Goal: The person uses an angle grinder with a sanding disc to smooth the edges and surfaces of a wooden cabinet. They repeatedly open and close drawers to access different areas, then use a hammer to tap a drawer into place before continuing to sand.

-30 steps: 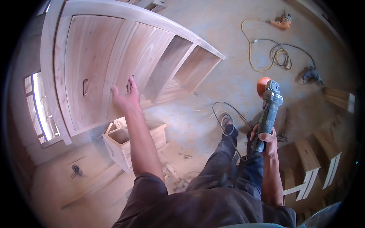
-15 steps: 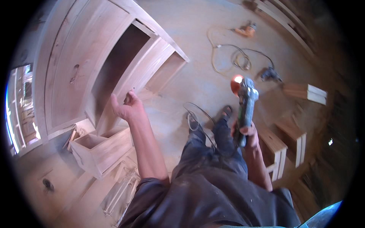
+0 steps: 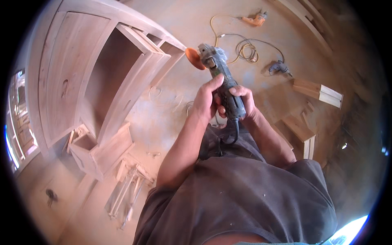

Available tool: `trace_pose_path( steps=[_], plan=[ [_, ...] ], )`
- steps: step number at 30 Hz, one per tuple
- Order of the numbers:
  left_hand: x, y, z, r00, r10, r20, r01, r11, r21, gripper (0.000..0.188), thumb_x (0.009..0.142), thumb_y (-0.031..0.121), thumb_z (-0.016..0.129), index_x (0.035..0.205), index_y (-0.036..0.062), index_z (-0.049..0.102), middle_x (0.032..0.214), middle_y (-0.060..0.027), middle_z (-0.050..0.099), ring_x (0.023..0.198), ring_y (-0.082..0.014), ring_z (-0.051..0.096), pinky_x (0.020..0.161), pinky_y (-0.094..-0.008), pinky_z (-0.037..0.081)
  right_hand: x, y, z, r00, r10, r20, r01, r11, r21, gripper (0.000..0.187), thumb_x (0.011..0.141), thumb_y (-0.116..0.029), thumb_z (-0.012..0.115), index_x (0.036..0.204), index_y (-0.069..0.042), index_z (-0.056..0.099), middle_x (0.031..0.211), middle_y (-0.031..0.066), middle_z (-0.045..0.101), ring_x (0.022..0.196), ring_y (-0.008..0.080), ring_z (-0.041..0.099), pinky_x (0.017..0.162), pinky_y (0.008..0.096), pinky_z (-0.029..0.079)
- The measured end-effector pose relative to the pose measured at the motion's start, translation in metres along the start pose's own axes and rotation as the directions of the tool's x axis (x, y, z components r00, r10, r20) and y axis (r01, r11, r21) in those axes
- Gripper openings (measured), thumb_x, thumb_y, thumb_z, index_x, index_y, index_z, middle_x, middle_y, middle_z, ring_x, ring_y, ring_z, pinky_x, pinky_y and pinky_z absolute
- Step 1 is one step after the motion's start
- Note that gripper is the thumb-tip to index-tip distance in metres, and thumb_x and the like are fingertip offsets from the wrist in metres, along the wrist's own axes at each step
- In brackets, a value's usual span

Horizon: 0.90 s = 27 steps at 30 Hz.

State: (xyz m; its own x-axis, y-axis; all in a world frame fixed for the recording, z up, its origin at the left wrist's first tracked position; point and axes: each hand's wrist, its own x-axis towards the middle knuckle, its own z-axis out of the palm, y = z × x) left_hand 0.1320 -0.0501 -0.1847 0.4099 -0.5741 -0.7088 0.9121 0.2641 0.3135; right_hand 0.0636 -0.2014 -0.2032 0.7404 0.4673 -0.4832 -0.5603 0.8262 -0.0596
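Bare wood, I'd say, for the cabinet (image 3: 77,67), smooth and matt with the grain showing, and the same unvarnished look on the drawer (image 3: 126,96). Dust dulls the grinder (image 3: 228,81), apparently plastic along the grip, with a metal-looking head (image 3: 213,56); its orange disc (image 3: 195,59) looks smooth. The shirt (image 3: 241,192) is matt, creased cloth; the floor (image 3: 171,134) looks powdery.

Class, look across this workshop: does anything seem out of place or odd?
On the floor, an orange drill and a grey drill lie beside loosely looped cord, which looks untidy and perhaps a trip risk. No damage is plain on the angle grinder.
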Motion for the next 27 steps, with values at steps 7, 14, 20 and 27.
trace_pose_path(
  steps=[7,14,20,27],
  plan=[
    [0.039,0.026,0.015,0.98,0.109,-0.167,-0.126,0.987,-0.095,0.04,0.09,0.034,0.073,0.107,0.0001,0.059,0.094,-0.0155,0.068,0.088,-0.029,0.07,0.081,-0.0448,0.06,0.015,-0.046,0.022,0.972,0.231,0.036,-0.23,0.973,-0.03,0.047,0.085,-0.031,0.065,0.114,0.005,0.06,0.087,0.021,0.069,0.065,0.0305,0.07,0.057,0.0405,0.059],
    [0.025,0.039,0.049,0.889,0.19,-0.417,-0.214,0.977,-0.011,0.034,0.086,0.026,0.073,0.102,-0.0013,0.061,0.087,-0.0132,0.067,0.081,-0.0272,0.07,0.077,-0.0417,0.06,0.016,-0.061,0.047,0.962,0.166,-0.215,-0.248,0.861,-0.444,0.039,0.09,-0.028,0.062,0.108,0.006,0.061,0.084,0.0201,0.068,0.062,0.0295,0.068,0.055,0.0376,0.055],
    [0.039,0.039,0.06,0.845,0.18,-0.503,-0.226,0.974,-0.031,0.033,0.083,0.025,0.073,0.095,-0.0031,0.062,0.083,-0.013,0.066,0.073,-0.0239,0.067,0.069,-0.0362,0.056,0.019,-0.081,0.031,0.936,0.324,-0.135,-0.35,0.889,-0.296,0.038,0.092,-0.031,0.065,0.11,0.002,0.061,0.085,0.0185,0.069,0.063,0.0297,0.069,0.054,0.038,0.057],
    [0.035,0.029,0.059,0.812,0.169,-0.558,-0.192,0.981,0.016,0.038,0.084,0.029,0.073,0.098,-0.0049,0.063,0.083,-0.0148,0.067,0.072,-0.0243,0.068,0.066,-0.0372,0.056,0.014,-0.077,0.036,0.937,0.303,-0.173,-0.345,0.878,-0.332,0.042,0.091,-0.031,0.063,0.114,0.004,0.06,0.085,0.0202,0.069,0.06,0.0284,0.069,0.05,0.0364,0.058]
  ],
)
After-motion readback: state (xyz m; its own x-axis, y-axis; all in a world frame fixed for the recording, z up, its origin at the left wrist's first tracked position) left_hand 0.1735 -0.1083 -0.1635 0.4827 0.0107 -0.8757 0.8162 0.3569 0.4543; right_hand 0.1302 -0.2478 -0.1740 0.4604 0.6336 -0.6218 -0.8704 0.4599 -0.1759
